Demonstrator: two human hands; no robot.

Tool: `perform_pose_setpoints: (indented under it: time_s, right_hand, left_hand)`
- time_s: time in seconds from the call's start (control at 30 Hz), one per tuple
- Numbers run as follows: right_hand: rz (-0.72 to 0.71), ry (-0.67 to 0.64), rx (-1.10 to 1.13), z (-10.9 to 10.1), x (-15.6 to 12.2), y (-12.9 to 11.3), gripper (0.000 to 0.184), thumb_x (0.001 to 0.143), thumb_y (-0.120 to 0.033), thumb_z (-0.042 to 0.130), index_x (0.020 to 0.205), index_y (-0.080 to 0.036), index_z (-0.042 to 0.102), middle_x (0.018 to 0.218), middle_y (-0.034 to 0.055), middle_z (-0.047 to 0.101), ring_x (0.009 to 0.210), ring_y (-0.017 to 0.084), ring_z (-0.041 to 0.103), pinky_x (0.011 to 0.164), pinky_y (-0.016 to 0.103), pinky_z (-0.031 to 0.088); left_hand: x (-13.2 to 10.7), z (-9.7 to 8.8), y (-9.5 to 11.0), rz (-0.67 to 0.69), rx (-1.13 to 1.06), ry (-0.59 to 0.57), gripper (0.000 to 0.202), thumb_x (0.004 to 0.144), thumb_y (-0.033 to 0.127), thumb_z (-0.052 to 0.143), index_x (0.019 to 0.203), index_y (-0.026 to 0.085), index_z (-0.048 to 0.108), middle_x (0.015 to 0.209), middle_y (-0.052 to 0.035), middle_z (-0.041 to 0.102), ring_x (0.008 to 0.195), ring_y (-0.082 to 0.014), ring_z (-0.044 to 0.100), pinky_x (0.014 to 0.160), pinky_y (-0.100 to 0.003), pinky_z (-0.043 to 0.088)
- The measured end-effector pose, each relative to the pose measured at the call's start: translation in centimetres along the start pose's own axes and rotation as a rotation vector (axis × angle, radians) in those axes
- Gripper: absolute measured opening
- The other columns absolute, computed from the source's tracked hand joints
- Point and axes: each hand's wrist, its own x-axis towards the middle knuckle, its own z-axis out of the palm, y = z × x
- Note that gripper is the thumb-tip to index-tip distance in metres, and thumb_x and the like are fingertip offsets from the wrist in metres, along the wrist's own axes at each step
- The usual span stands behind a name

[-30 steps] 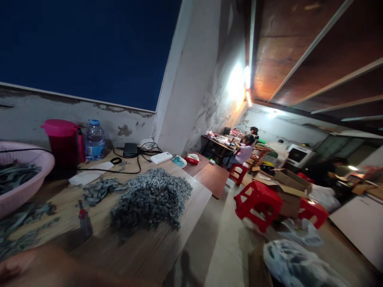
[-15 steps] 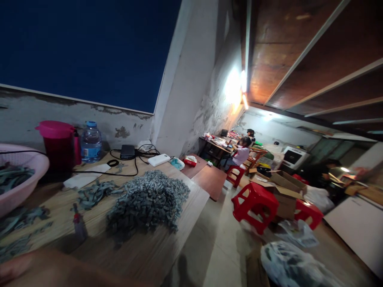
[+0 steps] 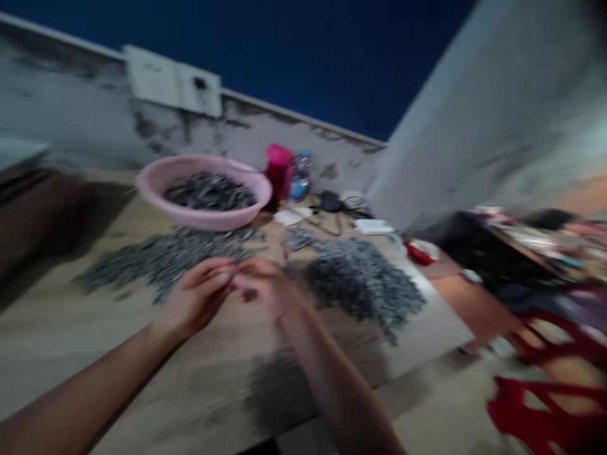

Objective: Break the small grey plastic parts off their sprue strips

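The picture is smeared by motion. My left hand [image 3: 196,296] and my right hand [image 3: 262,287] meet over the wooden table [image 3: 142,373], fingertips together. A small dark piece seems to sit in the right hand's fingers, too blurred to name. A flat spread of grey pieces [image 3: 156,259] lies just beyond my left hand. A heaped pile of grey pieces [image 3: 365,284] lies to the right of my right hand.
A pink basin [image 3: 199,218] holding more grey pieces stands behind the hands. Behind it are a magenta jug [image 3: 278,167], a water bottle [image 3: 300,177], and cables and small devices [image 3: 341,205] by the wall. Red stools [image 3: 545,404] stand at the right.
The view has swung left and down from the room to the table. Both hands, earlier out of sight apart from a forearm at the bottom edge, are now together over the table.
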Motion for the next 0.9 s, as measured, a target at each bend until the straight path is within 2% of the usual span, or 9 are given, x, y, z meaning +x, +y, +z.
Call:
perform_pose_setpoints:
  time_s: [0.07,0.13,0.27,0.4,0.5,0.67,0.8,0.9]
  right_hand:
    - [-0.048,0.022,0.027,0.6,0.9,0.9,0.026,0.065,-0.027,0.072,0.083,-0.018,0.056,0.059,-0.0042,0.058,0.048,0.009,0.05,0.047,0.021,0.037]
    - [-0.029,-0.017,0.083,0.4,1.2,0.9,0.026,0.064,-0.025,0.07,0.083,-0.018,0.054,0.061,-0.0038,0.058,0.049,0.009,0.05,0.047,0.021,0.037]
    - [-0.008,-0.015,0.115,0.4,0.8,0.1,0.03,0.062,-0.025,0.071,0.085,-0.019,0.052,0.058,-0.0044,0.056,0.048,0.01,0.051,0.047,0.022,0.038]
    - [-0.071,0.012,0.103,0.9,0.5,0.3,0.032,0.064,-0.027,0.072,0.089,-0.02,0.052,0.06,-0.0043,0.057,0.049,0.009,0.051,0.05,0.022,0.04]
    - [-0.127,0.014,0.061,1.2,0.6,0.5,0.03,0.067,-0.028,0.071,0.091,-0.021,0.054,0.062,-0.004,0.057,0.051,0.009,0.051,0.05,0.022,0.04]
    - [-0.211,-0.054,-0.106,0.9,0.6,0.2,0.023,0.076,-0.032,0.064,0.097,-0.024,0.06,0.07,-0.002,0.058,0.055,0.009,0.052,0.054,0.024,0.043]
    - [-0.305,-0.022,-0.291,0.2,0.7,-0.1,0.013,0.072,-0.03,0.069,0.083,-0.022,0.066,0.082,0.0014,0.061,0.073,0.013,0.056,0.068,0.028,0.045]
    - [-0.197,0.043,-0.128,0.2,0.9,0.1,0.013,0.064,-0.026,0.074,0.071,-0.02,0.065,0.073,0.0,0.062,0.069,0.013,0.055,0.068,0.027,0.044]
  left_hand:
    - [-0.9,-1.9,0.4,0.002,0.001,-0.025,0.032,0.061,0.011,0.077,0.09,0.014,0.064,0.079,-0.0029,0.067,0.068,-0.0104,0.062,0.062,-0.018,0.052]
    - [-0.7,-2.4,0.5,0.025,-0.008,-0.058,0.03,0.063,0.009,0.075,0.09,0.013,0.064,0.078,-0.0031,0.067,0.066,-0.0098,0.062,0.062,-0.017,0.052]
    - [0.1,-1.9,0.6,0.05,-0.022,-0.11,0.028,0.065,0.006,0.072,0.091,0.011,0.062,0.077,-0.0026,0.067,0.065,-0.0087,0.061,0.062,-0.016,0.051]
    - [0.0,-1.9,0.9,0.124,-0.001,-0.184,0.032,0.066,0.006,0.071,0.096,0.013,0.06,0.08,-0.0027,0.066,0.066,-0.0114,0.062,0.062,-0.022,0.053]
    - [-0.1,-2.1,1.1,0.177,0.044,-0.233,0.038,0.067,0.009,0.071,0.102,0.015,0.056,0.082,-0.0029,0.066,0.068,-0.0147,0.062,0.062,-0.028,0.054]
    - [0.1,-2.3,1.3,0.186,0.098,-0.277,0.043,0.067,0.01,0.071,0.106,0.016,0.053,0.079,-0.0032,0.065,0.067,-0.0161,0.062,0.061,-0.03,0.053]
    - [0.3,-2.6,1.0,0.091,0.101,-0.301,0.047,0.068,0.012,0.071,0.11,0.016,0.052,0.083,-0.0042,0.064,0.071,-0.0134,0.061,0.068,-0.027,0.05]
    - [0.0,-2.7,0.6,0.149,0.239,-0.274,0.045,0.069,0.016,0.071,0.109,0.018,0.05,0.084,-0.0029,0.062,0.071,-0.0112,0.058,0.065,-0.023,0.046]
